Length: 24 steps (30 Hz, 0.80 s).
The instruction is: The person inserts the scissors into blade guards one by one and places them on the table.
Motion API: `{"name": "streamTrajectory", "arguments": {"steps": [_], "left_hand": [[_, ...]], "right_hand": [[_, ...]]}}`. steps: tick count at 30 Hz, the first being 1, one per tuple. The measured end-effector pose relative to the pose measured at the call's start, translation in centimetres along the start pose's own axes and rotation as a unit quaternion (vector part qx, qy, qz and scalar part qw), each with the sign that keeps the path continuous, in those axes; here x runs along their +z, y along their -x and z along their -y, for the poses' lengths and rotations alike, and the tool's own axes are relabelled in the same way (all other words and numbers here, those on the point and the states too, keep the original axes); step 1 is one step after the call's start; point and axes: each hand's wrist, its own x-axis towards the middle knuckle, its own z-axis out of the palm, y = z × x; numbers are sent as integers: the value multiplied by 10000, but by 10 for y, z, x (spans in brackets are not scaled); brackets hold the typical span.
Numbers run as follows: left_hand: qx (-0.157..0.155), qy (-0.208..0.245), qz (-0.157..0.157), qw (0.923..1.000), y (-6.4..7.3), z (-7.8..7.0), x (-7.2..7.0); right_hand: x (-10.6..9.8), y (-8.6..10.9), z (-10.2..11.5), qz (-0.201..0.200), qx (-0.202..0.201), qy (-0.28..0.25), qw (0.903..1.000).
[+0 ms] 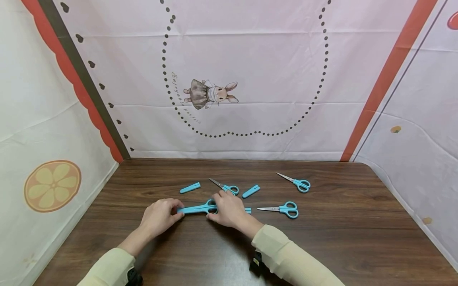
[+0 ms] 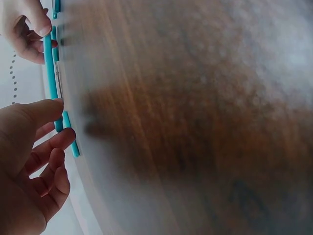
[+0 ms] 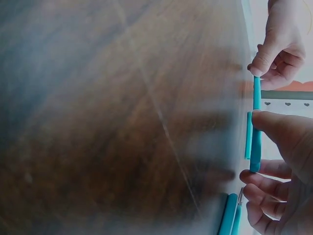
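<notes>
A pair of light-blue scissors (image 1: 195, 209), its blades covered by a blue sheath, is held level between both hands just over the table. My left hand (image 1: 161, 214) pinches the sheath's tip between thumb and forefinger, its other fingers curled loosely in the left wrist view. At the handle end, my right hand (image 1: 229, 208) grips the finger loops, partly covering them. In the right wrist view the thumb (image 3: 269, 120) presses on the handle. Behind the right hand lie uncovered scissors (image 1: 225, 187), and a blue sheath (image 1: 248, 210) pokes out beside its wrist.
Two more uncovered scissors lie to the right, one farther back (image 1: 293, 182) and one nearer (image 1: 282, 209). Loose blue sheaths rest at the back, one to the left (image 1: 190, 188) and one in the middle (image 1: 251, 191). Printed cloth (image 1: 279, 79) hangs behind the wooden table (image 1: 340, 222).
</notes>
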Motion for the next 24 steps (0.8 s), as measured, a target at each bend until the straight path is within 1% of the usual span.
{"name": "streamTrajectory", "arguments": {"steps": [10,18,24], "left_hand": [[-163,4,102,9998,-2,1,3],[-456,381,182,9981,-1,0,1],[-437,369,236,9981,-1,0,-1]], "right_hand": [[1,-1,1,114,15,110,9999],[4,-2,-1,142,74,38,9999],[5,-2,0,160,79,128,9998]]}}
